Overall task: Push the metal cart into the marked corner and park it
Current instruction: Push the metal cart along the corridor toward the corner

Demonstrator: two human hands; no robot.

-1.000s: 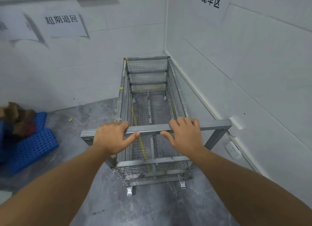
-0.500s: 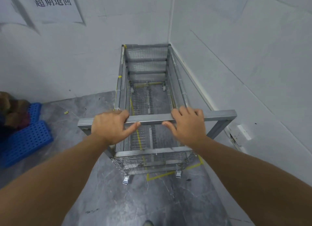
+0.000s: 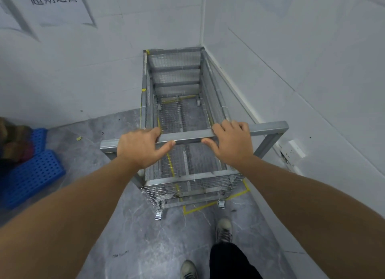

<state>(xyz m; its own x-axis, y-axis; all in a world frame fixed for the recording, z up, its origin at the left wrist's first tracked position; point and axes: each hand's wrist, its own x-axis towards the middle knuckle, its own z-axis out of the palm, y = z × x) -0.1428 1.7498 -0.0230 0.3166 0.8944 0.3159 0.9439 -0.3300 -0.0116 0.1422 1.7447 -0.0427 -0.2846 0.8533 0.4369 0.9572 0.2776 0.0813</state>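
Galvanised wire-mesh cart (image 3: pixel 179 116) sits deep in the corner at 12 o'clock, its far end close against the back wall (image 3: pixel 83 70) and its right flank running just beside the side wall (image 3: pixel 291 59). Whether either side actually touches, cannot tell.

Left hand (image 3: pixel 139 149) is wrapped over the handle bar (image 3: pixel 187 136), fingers curled over the top, thumb reaching along the near face. Right hand (image 3: pixel 231 141) likewise closed over the same bar, a little toward 2 o'clock of the left. Both arms nearly straight.

Yellow floor tape (image 3: pixel 210 204) shows at 5 o'clock of the cart: a corner of the marked box lies just outside the near right caster (image 3: pixel 221 204). More tape is visible through the mesh floor.

Judgement: push largely done. Near left caster (image 3: pixel 158 214) appears to stand outside the taped line, so the near end may need a small nudge toward 1 o'clock to square up. Remaining: final alignment, then letting go of the bar.

Blue plastic pallet (image 3: pixel 31 174) at 9 o'clock, well apart.
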